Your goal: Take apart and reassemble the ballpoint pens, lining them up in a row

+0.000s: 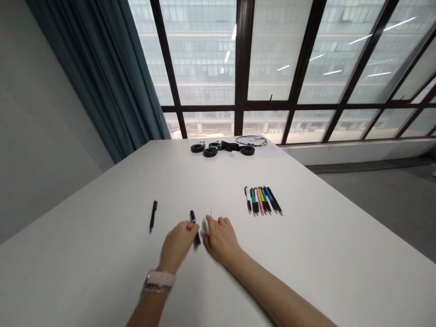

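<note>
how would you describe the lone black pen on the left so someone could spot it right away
Start at the big white table under the window and find the two hands near its front middle. To the left of the left hand lies a black pen, alone on bare tabletop. Unlike the dark pen piece at the hands or the coloured pens lined up on the right, nothing touches it.

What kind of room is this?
Probably an office or meeting room: a big white table with a row of pens, tall dark-framed windows facing another building, and a blue curtain.
</note>
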Tool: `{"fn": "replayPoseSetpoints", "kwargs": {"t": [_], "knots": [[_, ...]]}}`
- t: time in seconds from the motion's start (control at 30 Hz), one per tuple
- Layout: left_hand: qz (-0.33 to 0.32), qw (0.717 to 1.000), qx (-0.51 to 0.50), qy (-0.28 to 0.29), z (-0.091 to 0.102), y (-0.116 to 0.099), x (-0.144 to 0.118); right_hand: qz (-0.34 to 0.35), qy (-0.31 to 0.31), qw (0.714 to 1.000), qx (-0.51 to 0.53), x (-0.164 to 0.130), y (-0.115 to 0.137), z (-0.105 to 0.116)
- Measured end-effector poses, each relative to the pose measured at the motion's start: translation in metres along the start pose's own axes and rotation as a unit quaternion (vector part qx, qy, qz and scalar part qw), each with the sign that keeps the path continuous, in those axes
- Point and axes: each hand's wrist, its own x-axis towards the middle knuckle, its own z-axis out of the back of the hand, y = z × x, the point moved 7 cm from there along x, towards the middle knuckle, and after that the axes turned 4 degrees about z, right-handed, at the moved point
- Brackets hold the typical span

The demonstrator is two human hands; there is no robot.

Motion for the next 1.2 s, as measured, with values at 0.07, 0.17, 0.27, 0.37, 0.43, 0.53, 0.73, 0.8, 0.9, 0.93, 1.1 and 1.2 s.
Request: {"fn": "replayPoseSetpoints", "kwargs": {"t": [0.07, 0.17, 0.27, 0.37, 0.43, 0.53, 0.73, 0.8, 0.9, 0.93, 1.1, 1.2], "knots": [[0.009, 0.998, -0.067, -0.012, 0.001, 0.005, 0.002, -0.005, 0.005, 1.0, 0.002, 0.002, 0.0, -0.003], [0.001, 0.98, -0.196, -0.039, 0.003, 0.009, 0.006, -0.015, 0.014, 1.0, 0.004, 0.003, -0.001, -0.004], [0.012, 0.945, -0.325, -0.041, 0.003, 0.011, 0.008, -0.011, 0.024, 1.0, 0.0, 0.002, -0.002, -0.002], [0.063, 0.895, -0.442, -0.025, 0.001, 0.012, 0.008, -0.004, 0.032, 0.999, -0.009, 0.0, -0.002, -0.001], [0.114, 0.849, -0.517, -0.011, -0.003, 0.013, 0.007, 0.005, 0.035, 0.999, -0.012, 0.0, -0.002, -0.001], [0.173, 0.779, -0.602, -0.002, -0.007, 0.013, 0.004, 0.024, 0.028, 0.999, -0.008, -0.001, -0.001, -0.001], [0.244, 0.693, -0.678, -0.03, -0.012, 0.02, 0.004, 0.052, -0.091, 0.988, 0.117, -0.014, -0.008, 0.014], [0.259, 0.68, -0.684, -0.043, -0.012, 0.023, 0.003, 0.028, -0.146, 0.967, 0.205, -0.02, -0.019, 0.018], [0.27, 0.673, -0.686, -0.055, -0.01, 0.026, 0.002, -0.011, -0.199, 0.931, 0.306, -0.028, -0.036, 0.018], [0.272, 0.67, -0.688, -0.058, -0.01, 0.027, 0.002, -0.012, -0.21, 0.922, 0.325, -0.029, -0.039, 0.018], [0.27, 0.658, -0.699, -0.071, -0.01, 0.032, 0.001, 0.016, -0.211, 0.92, 0.33, -0.028, -0.036, 0.017], [0.267, 0.654, -0.704, -0.075, -0.011, 0.035, 0.002, 0.018, -0.205, 0.926, 0.317, -0.026, -0.034, 0.017]]}}
